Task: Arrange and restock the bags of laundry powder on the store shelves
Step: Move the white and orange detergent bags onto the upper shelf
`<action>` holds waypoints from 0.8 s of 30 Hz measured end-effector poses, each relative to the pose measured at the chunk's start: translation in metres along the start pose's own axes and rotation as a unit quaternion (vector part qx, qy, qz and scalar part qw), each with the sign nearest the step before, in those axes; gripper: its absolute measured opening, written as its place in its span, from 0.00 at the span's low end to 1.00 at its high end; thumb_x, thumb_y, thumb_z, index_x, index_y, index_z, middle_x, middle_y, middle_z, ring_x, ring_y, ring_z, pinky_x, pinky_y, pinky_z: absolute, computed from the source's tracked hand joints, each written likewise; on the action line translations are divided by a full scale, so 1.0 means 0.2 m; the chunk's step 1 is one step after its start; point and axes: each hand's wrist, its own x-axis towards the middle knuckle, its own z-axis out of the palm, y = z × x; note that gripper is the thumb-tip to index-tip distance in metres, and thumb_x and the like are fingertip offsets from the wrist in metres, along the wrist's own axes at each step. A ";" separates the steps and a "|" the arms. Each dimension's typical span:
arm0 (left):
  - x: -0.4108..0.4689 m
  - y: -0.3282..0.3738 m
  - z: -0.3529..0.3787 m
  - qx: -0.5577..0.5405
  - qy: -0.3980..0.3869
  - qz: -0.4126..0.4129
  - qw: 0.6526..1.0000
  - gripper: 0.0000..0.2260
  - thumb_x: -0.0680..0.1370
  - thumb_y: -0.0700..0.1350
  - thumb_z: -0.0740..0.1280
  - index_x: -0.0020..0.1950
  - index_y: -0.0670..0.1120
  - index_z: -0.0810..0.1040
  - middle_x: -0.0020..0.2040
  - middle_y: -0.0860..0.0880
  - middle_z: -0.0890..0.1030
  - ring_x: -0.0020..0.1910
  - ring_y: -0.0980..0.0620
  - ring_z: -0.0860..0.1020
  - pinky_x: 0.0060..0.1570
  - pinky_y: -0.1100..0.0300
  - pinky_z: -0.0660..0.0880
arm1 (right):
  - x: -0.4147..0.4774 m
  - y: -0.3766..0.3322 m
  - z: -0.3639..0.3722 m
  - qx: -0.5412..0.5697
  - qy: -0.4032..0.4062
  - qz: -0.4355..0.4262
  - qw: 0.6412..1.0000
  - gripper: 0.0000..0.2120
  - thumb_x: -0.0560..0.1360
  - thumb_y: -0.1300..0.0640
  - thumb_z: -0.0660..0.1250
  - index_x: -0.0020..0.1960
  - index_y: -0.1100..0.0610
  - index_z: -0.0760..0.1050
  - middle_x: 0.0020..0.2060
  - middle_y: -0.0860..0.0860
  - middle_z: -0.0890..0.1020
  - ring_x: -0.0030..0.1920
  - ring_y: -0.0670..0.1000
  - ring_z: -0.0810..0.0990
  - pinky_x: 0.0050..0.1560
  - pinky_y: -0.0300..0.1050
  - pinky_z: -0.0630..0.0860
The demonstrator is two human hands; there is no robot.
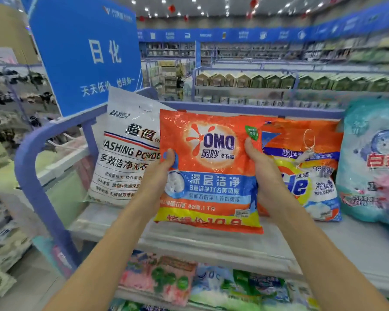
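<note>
An orange OMO laundry powder bag [211,171] is held upright over the top shelf [189,241] in the middle of the view. My left hand [160,173] grips its left edge, thumb on the front. My right hand [263,171] grips its right edge the same way. A white washing powder bag [124,151] leans on the shelf just left of it. An orange Tide bag [310,173] stands on the shelf right behind its right side. A teal bag with a cat logo [373,160] stands at the far right.
A blue metal end rail [32,167] bounds the shelf on the left, with a blue sign [88,52] above it. A lower shelf holds several pink, green and blue bags [189,281]. Other aisles with stocked shelves [279,81] stretch behind.
</note>
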 end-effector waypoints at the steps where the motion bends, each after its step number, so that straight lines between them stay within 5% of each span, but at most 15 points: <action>1: 0.05 -0.01 0.01 0.005 0.001 0.002 1.000 0.18 0.81 0.59 0.64 0.46 0.45 0.80 0.39 0.48 0.87 0.36 0.53 0.85 0.40 0.59 0.80 | 0.04 0.02 0.01 -0.001 0.012 0.001 1.000 0.14 0.78 0.41 0.70 0.53 0.51 0.84 0.47 0.51 0.89 0.51 0.56 0.88 0.63 0.61 0.80; 4: 0.18 -0.06 0.02 0.035 0.004 0.002 0.999 0.18 0.82 0.58 0.63 0.42 0.46 0.78 0.39 0.48 0.84 0.42 0.48 0.84 0.38 0.60 0.76 | 0.17 0.11 0.01 -0.004 0.046 0.010 0.999 0.12 0.77 0.44 0.72 0.53 0.52 0.83 0.48 0.53 0.89 0.51 0.57 0.88 0.62 0.63 0.80; 8: 0.26 -0.09 0.05 0.030 -0.010 -0.008 0.999 0.17 0.83 0.57 0.63 0.42 0.47 0.77 0.48 0.40 0.84 0.50 0.42 0.84 0.53 0.48 0.78 | 0.26 0.16 0.02 -0.027 0.107 0.016 0.994 0.16 0.77 0.43 0.73 0.53 0.56 0.83 0.47 0.55 0.88 0.50 0.59 0.88 0.60 0.62 0.81; 14: 0.29 -0.13 0.13 -0.010 -0.030 0.004 0.999 0.13 0.85 0.54 0.59 0.62 0.50 0.78 0.51 0.49 0.86 0.44 0.52 0.86 0.42 0.56 0.83 | 0.27 0.18 -0.01 -0.040 0.123 -0.014 0.992 0.15 0.79 0.43 0.70 0.53 0.54 0.82 0.45 0.54 0.88 0.47 0.57 0.88 0.51 0.54 0.84; 17: 0.27 -0.14 0.14 -0.004 -0.036 0.022 0.999 0.13 0.85 0.55 0.59 0.65 0.53 0.77 0.56 0.50 0.86 0.52 0.50 0.85 0.55 0.50 0.82 | 0.25 0.18 -0.03 -0.073 0.103 -0.023 0.992 0.12 0.79 0.46 0.70 0.55 0.54 0.82 0.47 0.54 0.89 0.48 0.57 0.88 0.53 0.55 0.84; 21: 0.25 -0.15 0.09 0.008 -0.070 0.027 0.997 0.06 0.84 0.50 0.64 0.60 0.55 0.75 0.48 0.54 0.86 0.42 0.55 0.87 0.35 0.62 0.82 | 0.19 0.20 -0.05 -0.111 0.068 -0.032 0.991 0.09 0.80 0.52 0.71 0.58 0.53 0.81 0.46 0.50 0.89 0.44 0.52 0.89 0.41 0.45 0.83; 24: 0.24 -0.17 0.06 0.022 -0.087 0.031 0.995 0.16 0.81 0.47 0.70 0.68 0.53 0.72 0.57 0.52 0.84 0.49 0.54 0.86 0.39 0.61 0.83 | 0.15 0.23 -0.06 -0.123 0.073 -0.041 0.989 0.11 0.79 0.53 0.71 0.61 0.51 0.78 0.45 0.46 0.89 0.43 0.48 0.88 0.35 0.39 0.82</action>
